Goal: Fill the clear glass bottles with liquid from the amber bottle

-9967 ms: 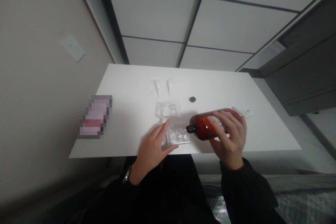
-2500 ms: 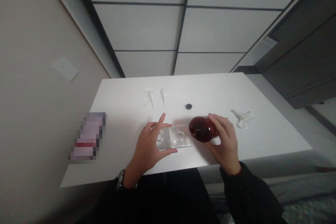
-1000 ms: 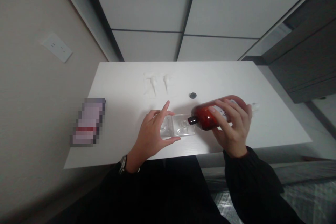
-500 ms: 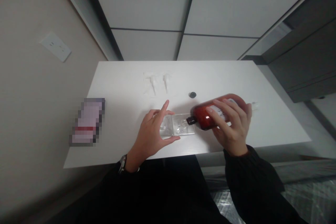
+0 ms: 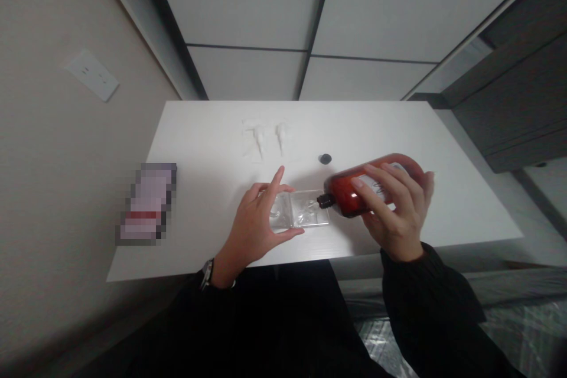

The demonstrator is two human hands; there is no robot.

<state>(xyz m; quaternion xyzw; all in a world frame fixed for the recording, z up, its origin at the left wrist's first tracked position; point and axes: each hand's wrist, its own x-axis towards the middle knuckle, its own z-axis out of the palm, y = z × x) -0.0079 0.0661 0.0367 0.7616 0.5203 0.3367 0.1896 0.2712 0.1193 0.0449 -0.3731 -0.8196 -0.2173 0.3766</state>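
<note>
My right hand grips a large amber bottle with a white label. The bottle is tipped nearly onto its side, and its uncapped black neck points left over a clear plastic case. A faint clear streak shows at the mouth, above the case. The case lies open on the table, with clear liquid or shiny moulded shapes in its right half; I cannot tell which. My left hand spans its left half, thumb at the near edge and fingers at the far edge, index finger raised. That half is partly hidden.
On the white table, a black cap lies behind the bottle. Two white pump-like nozzles lie at the back on clear film. A blurred-out pinkish item rests at the left edge. Cabinet panels stand behind.
The bottle has shifted slightly right and its neck has risen a little, with a faint streak now at the mouth. My left hand stays around the case.
</note>
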